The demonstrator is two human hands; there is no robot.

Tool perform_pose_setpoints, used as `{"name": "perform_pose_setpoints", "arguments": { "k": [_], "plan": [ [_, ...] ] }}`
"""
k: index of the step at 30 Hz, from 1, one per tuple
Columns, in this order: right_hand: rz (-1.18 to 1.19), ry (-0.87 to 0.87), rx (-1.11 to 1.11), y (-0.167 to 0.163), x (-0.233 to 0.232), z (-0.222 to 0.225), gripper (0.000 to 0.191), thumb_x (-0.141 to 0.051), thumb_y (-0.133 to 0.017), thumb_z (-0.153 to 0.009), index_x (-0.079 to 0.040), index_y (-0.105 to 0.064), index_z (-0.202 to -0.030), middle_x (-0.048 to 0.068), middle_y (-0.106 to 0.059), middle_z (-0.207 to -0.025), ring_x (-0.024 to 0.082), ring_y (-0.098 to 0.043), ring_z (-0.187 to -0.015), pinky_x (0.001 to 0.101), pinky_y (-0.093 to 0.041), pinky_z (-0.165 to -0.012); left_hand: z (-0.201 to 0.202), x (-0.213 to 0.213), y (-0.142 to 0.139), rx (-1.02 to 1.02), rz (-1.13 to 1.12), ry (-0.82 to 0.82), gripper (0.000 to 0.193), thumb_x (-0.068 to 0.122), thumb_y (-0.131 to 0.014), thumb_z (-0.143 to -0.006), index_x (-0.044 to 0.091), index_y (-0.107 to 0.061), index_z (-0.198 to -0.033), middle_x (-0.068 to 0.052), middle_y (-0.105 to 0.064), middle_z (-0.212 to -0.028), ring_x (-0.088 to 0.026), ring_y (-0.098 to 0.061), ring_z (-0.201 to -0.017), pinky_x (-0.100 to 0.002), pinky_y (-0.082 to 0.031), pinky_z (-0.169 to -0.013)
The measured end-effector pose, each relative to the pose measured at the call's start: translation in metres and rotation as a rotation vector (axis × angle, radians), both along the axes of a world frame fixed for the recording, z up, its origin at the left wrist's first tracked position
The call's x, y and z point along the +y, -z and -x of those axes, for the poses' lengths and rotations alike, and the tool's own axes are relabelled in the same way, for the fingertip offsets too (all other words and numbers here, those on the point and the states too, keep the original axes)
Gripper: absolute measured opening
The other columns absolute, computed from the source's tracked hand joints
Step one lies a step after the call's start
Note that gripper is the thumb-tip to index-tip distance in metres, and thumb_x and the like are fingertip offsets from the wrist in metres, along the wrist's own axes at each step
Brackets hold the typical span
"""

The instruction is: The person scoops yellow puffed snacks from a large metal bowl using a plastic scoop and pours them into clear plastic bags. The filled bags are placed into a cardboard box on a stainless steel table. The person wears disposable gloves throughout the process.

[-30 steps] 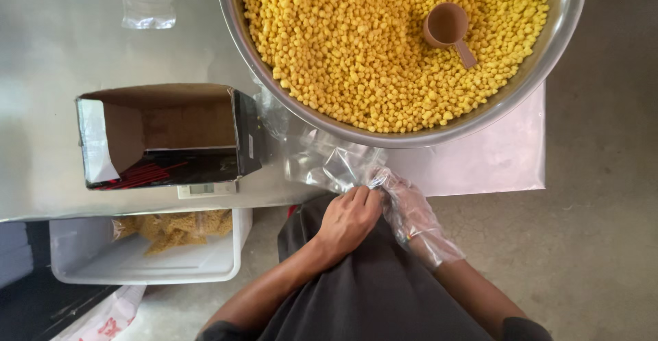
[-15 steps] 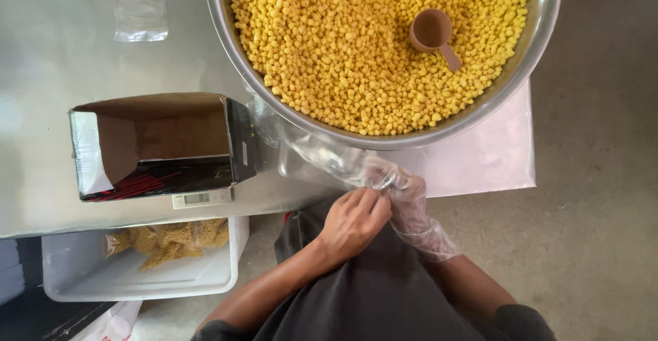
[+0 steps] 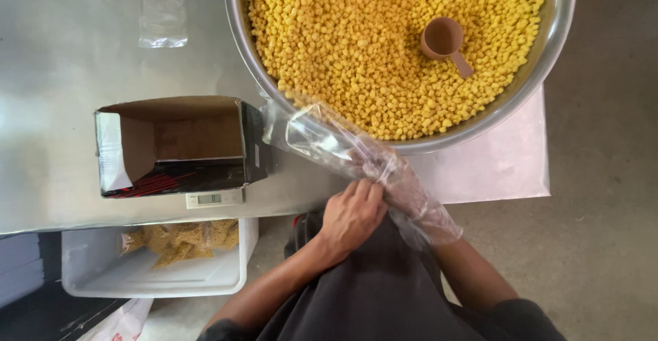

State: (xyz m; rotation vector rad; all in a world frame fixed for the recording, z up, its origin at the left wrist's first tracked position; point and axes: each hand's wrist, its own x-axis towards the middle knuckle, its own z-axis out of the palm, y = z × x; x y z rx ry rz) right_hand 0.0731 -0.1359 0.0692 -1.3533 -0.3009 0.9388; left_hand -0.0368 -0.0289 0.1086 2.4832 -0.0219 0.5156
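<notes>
At the near edge of the steel worktop (image 3: 62,176), the person's bare left hand (image 3: 353,214) and the right hand (image 3: 418,200), which is wearing a thin clear plastic glove, are meeting at the lower end of one clear plastic bag (image 3: 322,139). Compared with the view a second ago, the bag is now lying stretched out longer and flatter, running from the hands up toward the rim of the large round steel bowl (image 3: 548,60); both hands are sitting closer to the worktop edge, and the whole scene is appearing shifted as the head camera moves. By judgement, the bag is being pulled open or straightened rather than filled: no yellow pieces are showing inside it. The left-hand fingers are curling closed on the bag end; the gloved fingers are pinching the same end. Counted items: one bowl holding yellow corn-like puffs (image 3: 356,46); one brown plastic scoop (image 3: 445,43) lying on them; one open cardboard box (image 3: 175,145) resting on one small white digital scale (image 3: 214,198); one spare clear bag (image 3: 162,8) at the far edge; one white tub (image 3: 89,272) standing below the worktop.
</notes>
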Motion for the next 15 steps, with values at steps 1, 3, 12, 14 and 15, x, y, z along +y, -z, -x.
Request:
{"name": "perform_pose_setpoints", "arguments": {
  "k": [1, 3, 12, 14, 15],
  "plan": [
    [0.141, -0.017, 0.02, 0.01, 0.0, -0.009, 0.056, -0.022, -0.06, -0.098, -0.002, -0.05, -0.15, 0.021, -0.064, -0.137, 0.03, -0.062, -0.12, 0.0486, -0.049, -0.104, -0.002, 0.001, -0.002, 0.027, -0.021, -0.013, 0.016, 0.014, -0.07, -0.087, 0.005, -0.059, -0.095, -0.01, -0.062, -0.094, -0.026, -0.066, -0.084, -0.038, -0.056, -0.066],
    [0.257, -0.087, -0.712, 0.024, 0.003, -0.024, 0.042, -0.025, -0.056, -0.107, -0.007, -0.055, -0.145, 0.01, -0.064, -0.143, 0.024, -0.056, -0.135, 0.0408, -0.039, -0.121, -0.013, 0.003, -0.004, 0.072, -0.062, -0.041, 0.015, 0.013, -0.071, -0.089, 0.005, -0.059, -0.093, -0.01, -0.061, -0.09, -0.025, -0.066, -0.082, -0.038, -0.056, -0.065],
    [0.03, -0.177, -1.344, -0.039, 0.029, -0.077, 0.044, -0.015, -0.039, -0.113, 0.003, -0.038, -0.154, 0.019, -0.049, -0.154, 0.03, -0.05, -0.139, 0.0426, -0.037, -0.115, -0.046, 0.016, -0.025, -0.151, -0.025, -0.038, 0.019, 0.011, -0.073, -0.088, 0.003, -0.056, -0.091, -0.011, -0.059, -0.088, -0.028, -0.064, -0.08, -0.04, -0.054, -0.064],
    [-0.02, -0.132, -1.281, -0.047, 0.041, -0.08, 0.044, -0.018, -0.045, -0.112, 0.003, -0.04, -0.151, 0.017, -0.052, -0.147, 0.027, -0.053, -0.131, 0.0398, -0.044, -0.108, -0.05, 0.02, -0.03, -0.176, 0.001, -0.065, 0.019, 0.009, -0.073, -0.087, 0.002, -0.056, -0.092, -0.012, -0.058, -0.087, -0.028, -0.064, -0.077, -0.04, -0.052, -0.062],
    [-0.095, -0.06, -1.02, -0.048, 0.05, -0.082, 0.045, -0.022, -0.052, -0.111, 0.002, -0.044, -0.148, 0.014, -0.056, -0.139, 0.023, -0.058, -0.124, 0.036, -0.052, -0.103, -0.054, 0.024, -0.032, -0.196, 0.009, -0.078, 0.018, 0.007, -0.073, -0.087, 0.002, -0.057, -0.092, -0.012, -0.058, -0.086, -0.028, -0.063, -0.075, -0.04, -0.052, -0.062]
  ]
}}
